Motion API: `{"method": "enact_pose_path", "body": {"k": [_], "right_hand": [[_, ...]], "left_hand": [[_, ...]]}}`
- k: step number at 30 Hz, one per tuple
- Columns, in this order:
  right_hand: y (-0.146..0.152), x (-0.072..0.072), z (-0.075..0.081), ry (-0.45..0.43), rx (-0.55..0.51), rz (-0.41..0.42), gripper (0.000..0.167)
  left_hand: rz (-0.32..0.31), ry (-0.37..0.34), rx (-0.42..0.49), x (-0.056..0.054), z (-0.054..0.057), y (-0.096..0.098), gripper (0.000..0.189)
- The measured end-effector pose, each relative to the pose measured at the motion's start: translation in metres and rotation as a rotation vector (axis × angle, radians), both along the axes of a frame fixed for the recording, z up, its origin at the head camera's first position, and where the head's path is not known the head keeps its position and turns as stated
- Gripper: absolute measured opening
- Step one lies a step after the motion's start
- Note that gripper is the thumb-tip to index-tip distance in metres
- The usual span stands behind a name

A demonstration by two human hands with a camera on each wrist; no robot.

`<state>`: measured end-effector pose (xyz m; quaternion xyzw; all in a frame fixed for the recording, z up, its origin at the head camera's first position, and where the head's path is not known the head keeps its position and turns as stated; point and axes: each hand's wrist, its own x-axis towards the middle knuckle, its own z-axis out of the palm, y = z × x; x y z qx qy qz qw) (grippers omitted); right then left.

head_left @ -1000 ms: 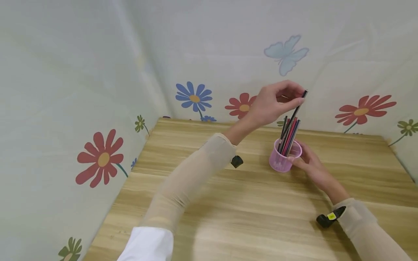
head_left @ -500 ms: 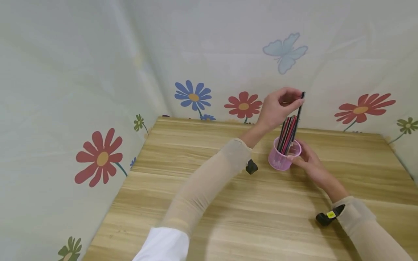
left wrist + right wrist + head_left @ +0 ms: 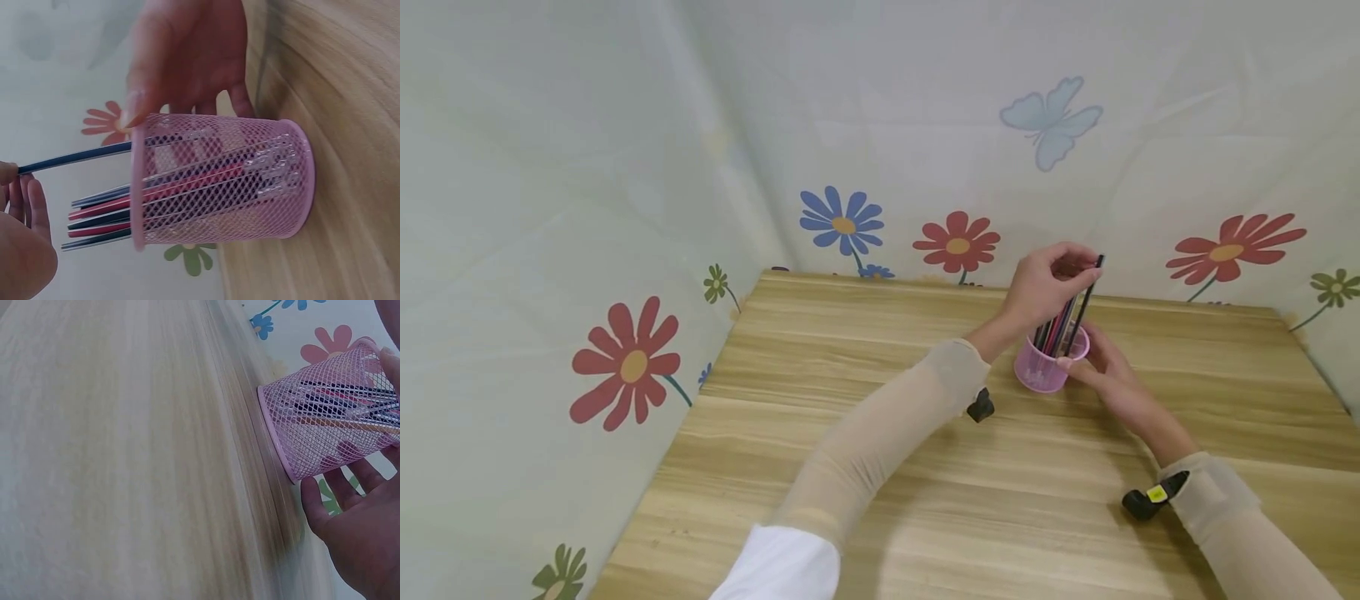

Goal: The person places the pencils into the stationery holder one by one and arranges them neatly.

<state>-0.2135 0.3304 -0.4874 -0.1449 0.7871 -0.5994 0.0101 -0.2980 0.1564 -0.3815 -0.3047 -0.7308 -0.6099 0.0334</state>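
A pink mesh pencil cup (image 3: 1036,372) stands upright on the wooden table. My right hand (image 3: 1116,385) holds it from the right, thumb at the rim and fingers around the far side. Above the cup, my left hand (image 3: 1047,283) pinches a dark pencil (image 3: 1087,296) near its top end between thumb and fingers. In the left wrist view the lower part of this dark pencil (image 3: 78,157) is inside the cup, along the side nearest the right hand. Several red and dark pencils (image 3: 103,215) lean together at the cup's other side, their ends sticking out past the rim.
The wood-grain table (image 3: 820,367) runs back to a pale wall sheet (image 3: 887,100) printed with flowers and a butterfly. Black wrist cameras sit on both sleeves, the left camera (image 3: 981,406) low beside the cup and the right camera (image 3: 1146,502) nearer the front.
My left hand has come down toward the cup, and the dark pencil has gone from above the others to well inside the cup, on its right side. My right hand stays on the cup.
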Motion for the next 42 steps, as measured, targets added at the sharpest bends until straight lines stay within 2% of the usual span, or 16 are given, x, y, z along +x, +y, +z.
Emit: {"method": "enact_pose_path", "body": {"k": [10, 17, 28, 36, 42], "right_hand": [[-0.001, 0.001, 0.002, -0.009, 0.018, -0.004, 0.073], [-0.001, 0.001, 0.001, -0.019, 0.017, -0.004, 0.073], [-0.002, 0.001, 0.001, -0.009, 0.017, -0.015, 0.071], [-0.002, 0.001, -0.001, -0.011, 0.012, -0.014, 0.072], [-0.002, 0.0, -0.002, 0.0, 0.008, -0.02, 0.071]], "left_hand": [[0.009, -0.014, -0.033, -0.001, -0.019, 0.001, 0.017], [0.011, -0.029, -0.071, 0.0, -0.026, 0.0, 0.017], [0.047, -0.028, -0.109, 0.003, -0.029, 0.0, 0.014], [0.065, -0.03, -0.138, 0.005, -0.025, -0.002, 0.015], [0.036, -0.032, -0.11, 0.006, -0.02, -0.007, 0.02]]}}
